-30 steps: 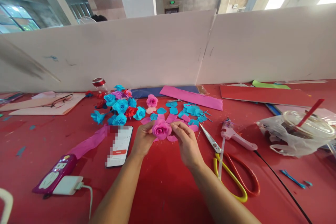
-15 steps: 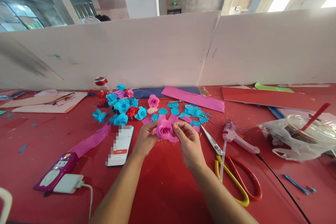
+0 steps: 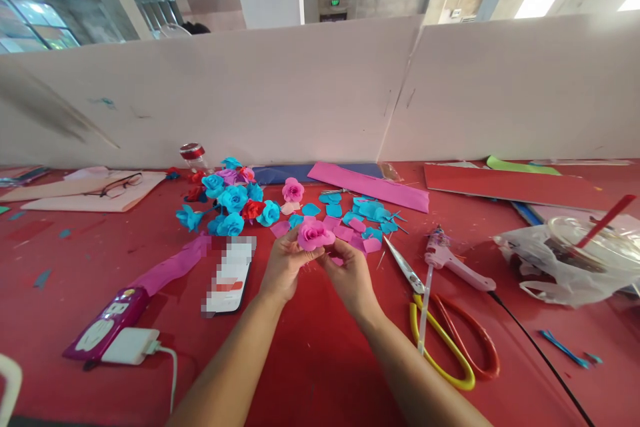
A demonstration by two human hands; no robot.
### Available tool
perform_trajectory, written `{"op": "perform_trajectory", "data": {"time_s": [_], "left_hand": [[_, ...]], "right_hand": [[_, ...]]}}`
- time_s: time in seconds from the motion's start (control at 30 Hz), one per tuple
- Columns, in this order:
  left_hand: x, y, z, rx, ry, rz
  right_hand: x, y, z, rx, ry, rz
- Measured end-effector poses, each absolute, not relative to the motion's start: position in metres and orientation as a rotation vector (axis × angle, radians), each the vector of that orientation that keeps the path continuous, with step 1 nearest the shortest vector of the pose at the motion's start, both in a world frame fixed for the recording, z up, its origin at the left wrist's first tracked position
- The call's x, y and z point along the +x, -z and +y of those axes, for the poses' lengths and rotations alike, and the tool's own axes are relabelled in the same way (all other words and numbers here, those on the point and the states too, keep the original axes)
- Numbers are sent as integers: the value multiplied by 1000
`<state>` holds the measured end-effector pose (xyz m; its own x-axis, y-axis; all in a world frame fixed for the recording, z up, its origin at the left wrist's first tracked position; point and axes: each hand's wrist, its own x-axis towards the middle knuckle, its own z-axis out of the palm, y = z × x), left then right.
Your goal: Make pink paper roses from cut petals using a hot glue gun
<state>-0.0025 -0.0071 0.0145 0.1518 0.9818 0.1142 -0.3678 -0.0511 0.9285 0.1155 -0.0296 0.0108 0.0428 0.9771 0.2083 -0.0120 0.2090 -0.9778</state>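
A pink paper rose [image 3: 314, 233] is held up over the table at the middle of the view. My left hand [image 3: 281, 268] is closed on its underside from the left, thumb beneath the bloom. From the right, my right hand [image 3: 351, 275] pinches at the rose's lower right side; its fingertips are partly hidden. Loose pink petals [image 3: 345, 232] and blue petals [image 3: 373, 210] are scattered just behind the hands. Another pink rose [image 3: 293, 189] lies beyond them, left of a folded pink paper strip [image 3: 367, 187].
Left of the hands are a bunch of blue, red and purple paper flowers [image 3: 233, 200] and a phone [image 3: 233, 277]. Scissors [image 3: 443, 333], a glue gun [image 3: 457, 267] and a bagged cup [image 3: 575, 247] lie right. A pale partition [image 3: 250, 100] stands behind the red table [image 3: 310, 373].
The rose has tipped back and risen slightly, now seen more from its side. My right hand has moved from the front petal to under the bloom, closer to my left hand.
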Motion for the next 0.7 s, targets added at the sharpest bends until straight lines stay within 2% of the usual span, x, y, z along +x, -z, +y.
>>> {"op": "perform_trajectory", "data": {"time_s": [0.3,0.53,0.7], "left_hand": [[-10,-15,-6,1147,-1245,763],[-28,-15,-1,1399,-1219,818],[-27,-15,0,1477,-1211,844]], "right_hand": [[117,-13,-31,-1057,-955,-1219],[130,-30,-38,-875,-1266,-1003],[129,-37,-40,-825,-1330,-967]]}}
